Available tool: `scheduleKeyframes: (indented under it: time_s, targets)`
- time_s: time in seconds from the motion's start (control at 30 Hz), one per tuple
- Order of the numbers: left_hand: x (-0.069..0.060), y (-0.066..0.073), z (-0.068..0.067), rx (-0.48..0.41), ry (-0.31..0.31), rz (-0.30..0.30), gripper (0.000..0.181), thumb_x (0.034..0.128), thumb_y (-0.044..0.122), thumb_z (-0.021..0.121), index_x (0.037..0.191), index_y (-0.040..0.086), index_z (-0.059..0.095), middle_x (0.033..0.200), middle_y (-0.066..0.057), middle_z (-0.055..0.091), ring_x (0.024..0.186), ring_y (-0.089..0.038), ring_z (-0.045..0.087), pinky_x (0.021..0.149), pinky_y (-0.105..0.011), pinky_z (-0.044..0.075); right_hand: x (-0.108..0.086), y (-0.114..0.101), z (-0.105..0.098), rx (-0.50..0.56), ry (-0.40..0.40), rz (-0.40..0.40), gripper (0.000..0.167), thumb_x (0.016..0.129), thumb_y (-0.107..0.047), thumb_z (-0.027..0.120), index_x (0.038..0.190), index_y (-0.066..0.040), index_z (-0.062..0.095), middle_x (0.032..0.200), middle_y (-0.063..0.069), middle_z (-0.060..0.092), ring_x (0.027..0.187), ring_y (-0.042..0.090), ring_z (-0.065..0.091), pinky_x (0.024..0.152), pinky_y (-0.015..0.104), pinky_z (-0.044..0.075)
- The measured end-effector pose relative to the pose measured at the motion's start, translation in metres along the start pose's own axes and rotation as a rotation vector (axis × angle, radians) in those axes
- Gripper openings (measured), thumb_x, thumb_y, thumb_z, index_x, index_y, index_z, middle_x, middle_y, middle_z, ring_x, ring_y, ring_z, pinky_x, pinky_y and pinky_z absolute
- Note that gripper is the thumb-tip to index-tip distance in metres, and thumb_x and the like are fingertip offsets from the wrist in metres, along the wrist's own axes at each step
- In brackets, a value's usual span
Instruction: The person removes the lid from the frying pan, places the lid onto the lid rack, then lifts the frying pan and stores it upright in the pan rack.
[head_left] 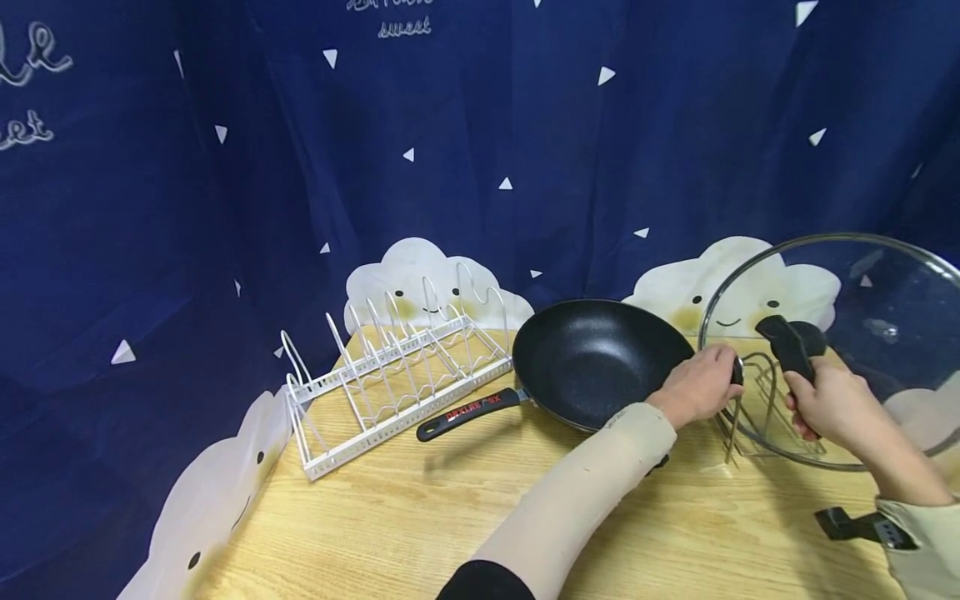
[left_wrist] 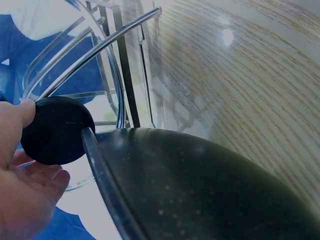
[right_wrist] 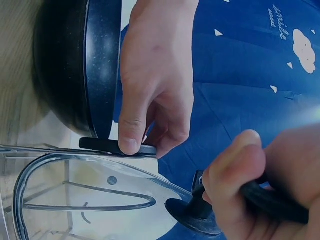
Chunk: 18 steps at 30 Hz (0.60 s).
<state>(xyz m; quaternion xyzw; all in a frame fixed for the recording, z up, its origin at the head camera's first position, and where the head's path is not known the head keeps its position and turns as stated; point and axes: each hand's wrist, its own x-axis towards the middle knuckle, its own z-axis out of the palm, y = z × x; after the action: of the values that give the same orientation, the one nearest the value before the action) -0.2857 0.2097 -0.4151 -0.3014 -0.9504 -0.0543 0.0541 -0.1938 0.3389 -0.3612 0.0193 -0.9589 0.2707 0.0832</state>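
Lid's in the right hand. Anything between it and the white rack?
Yes: in the head view, the wok stands between the lid and the white rack, with the left hand at the wok's edge nearest the lid.

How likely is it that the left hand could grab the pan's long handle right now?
Probably yes, after letting go: the left hand pinches a black disc at the opposite side of the pan, but nothing lies across the long handle, which sticks out free.
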Motion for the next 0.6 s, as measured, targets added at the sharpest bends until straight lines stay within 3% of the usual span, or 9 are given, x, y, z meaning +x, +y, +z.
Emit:
scheduleKeyframes:
  time_s: [0.33, 0.6]
  targets:
    - [-0.0001, -0.0022, 0.0006, -0.002, -0.002, -0.016, 0.050, 0.0936, 0.053, 0.047, 0.137, 0.029, 0.036, 0.138, 0.017, 0.036, 0.124, 0.004, 0.036, 0.095, -0.013, 0.036, 0.0024, -0.0003, 0.0040, -0.002, -0.076, -0.033, 0.028, 0.103, -0.018, 0.028, 0.091, 0.006, 0.037, 0.053, 0.002, 0.051, 0.040, 0.020, 0.053, 0.041, 0.030, 0.042]
    - [0.0004, -0.0016, 0.0007, -0.004, 0.008, -0.013, 0.050, 0.0928, 0.053, 0.048, 0.135, 0.029, 0.038, 0.135, 0.017, 0.038, 0.121, 0.003, 0.039, 0.092, -0.014, 0.039, 0.0073, -0.0032, 0.0089, 0.037, -0.108, 0.003, 0.026, 0.102, -0.014, 0.028, 0.091, 0.008, 0.036, 0.052, 0.004, 0.052, 0.041, 0.020, 0.054, 0.039, 0.034, 0.046]
